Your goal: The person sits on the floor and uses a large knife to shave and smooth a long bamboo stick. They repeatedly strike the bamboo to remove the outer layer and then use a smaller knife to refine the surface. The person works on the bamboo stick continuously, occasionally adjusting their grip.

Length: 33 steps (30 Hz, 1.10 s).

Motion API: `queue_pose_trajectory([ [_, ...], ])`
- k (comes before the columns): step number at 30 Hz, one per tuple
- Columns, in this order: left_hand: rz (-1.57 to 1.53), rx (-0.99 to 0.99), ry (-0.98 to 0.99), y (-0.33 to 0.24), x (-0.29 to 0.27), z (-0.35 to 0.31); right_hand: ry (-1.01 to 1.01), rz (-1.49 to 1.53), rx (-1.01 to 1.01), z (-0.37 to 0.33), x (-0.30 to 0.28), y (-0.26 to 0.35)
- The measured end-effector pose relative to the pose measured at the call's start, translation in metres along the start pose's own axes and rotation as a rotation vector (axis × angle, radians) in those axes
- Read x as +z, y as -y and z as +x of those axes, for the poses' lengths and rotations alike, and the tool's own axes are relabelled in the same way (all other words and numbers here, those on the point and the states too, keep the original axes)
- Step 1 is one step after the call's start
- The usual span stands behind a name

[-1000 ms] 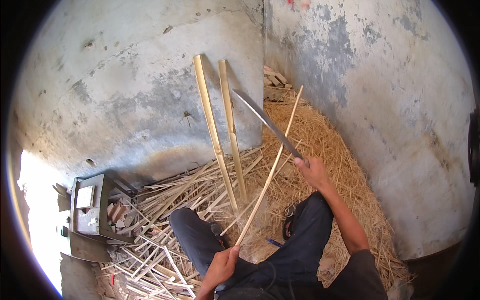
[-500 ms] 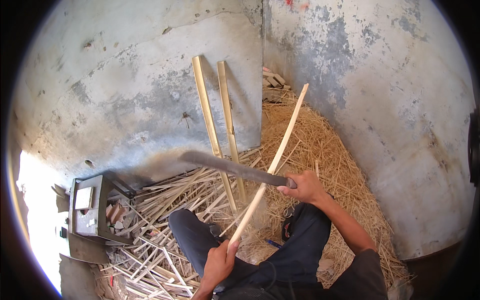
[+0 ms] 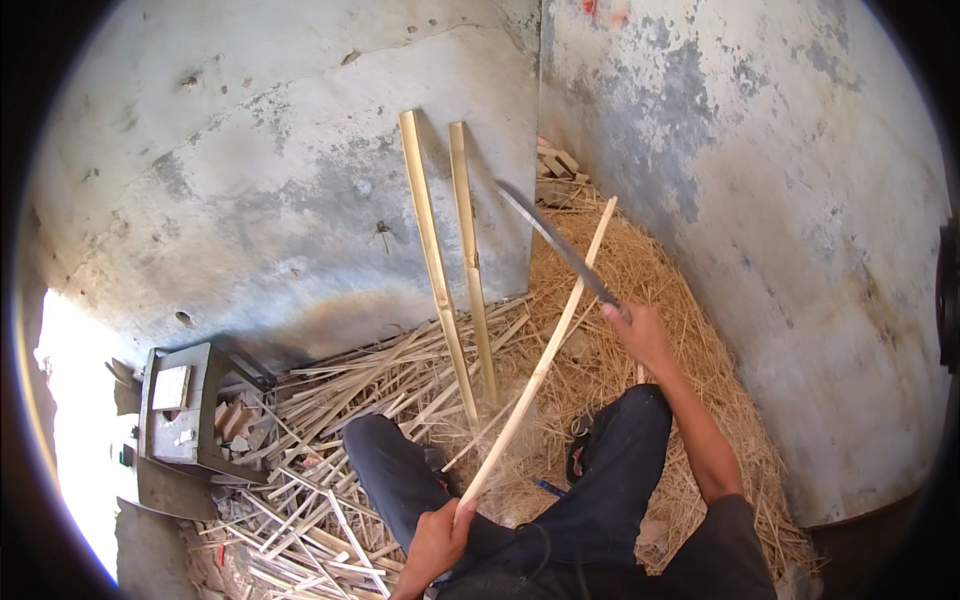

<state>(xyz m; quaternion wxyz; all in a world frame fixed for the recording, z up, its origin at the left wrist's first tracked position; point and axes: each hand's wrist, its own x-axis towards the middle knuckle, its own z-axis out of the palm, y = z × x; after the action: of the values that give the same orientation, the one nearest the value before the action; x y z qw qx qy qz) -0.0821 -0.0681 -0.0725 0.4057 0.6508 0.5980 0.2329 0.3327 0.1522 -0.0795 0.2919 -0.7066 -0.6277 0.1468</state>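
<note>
A long pale bamboo strip (image 3: 530, 388) slants up and away from between my knees. My left hand (image 3: 438, 540) is closed round its near end, by my left thigh. In my right hand (image 3: 642, 335), the fingers wrap the handle of a long machete (image 3: 548, 232) with a dark, slightly curved blade. The blade points up and to the left and crosses the strip near its far end; whether they touch, I cannot tell. Two split bamboo pieces (image 3: 427, 225) lean against the wall ahead, left of the blade.
Thin bamboo slats (image 3: 370, 370) lie in a loose heap at left. Fine shavings (image 3: 690, 400) pile against the right wall (image 3: 800, 250). A worn box-like stand (image 3: 185, 425) with broken bricks beside it stands at far left. A blue object (image 3: 550, 488) lies between my feet.
My right hand has moved up and right, and the machete has swung from lying nearly level to pointing steeply up-left. The strip's far end sits slightly lower; my left hand keeps its grip.
</note>
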Motion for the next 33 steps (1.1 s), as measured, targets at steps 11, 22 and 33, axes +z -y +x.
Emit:
queue_pose_trajectory([
  [11, -0.139, -0.016, 0.091, -0.011, -0.001, 0.020, 0.011, 0.120, -0.138, -0.028, 0.000, 0.025],
  [22, -0.316, 0.072, 0.164, -0.013, 0.020, 0.053, 0.166, 0.040, -0.481, -0.100, 0.020, 0.070],
  [33, -0.412, 0.005, 0.221, 0.016, 0.039, 0.041, 0.087, 0.316, -0.145, -0.068, 0.018, 0.028],
])
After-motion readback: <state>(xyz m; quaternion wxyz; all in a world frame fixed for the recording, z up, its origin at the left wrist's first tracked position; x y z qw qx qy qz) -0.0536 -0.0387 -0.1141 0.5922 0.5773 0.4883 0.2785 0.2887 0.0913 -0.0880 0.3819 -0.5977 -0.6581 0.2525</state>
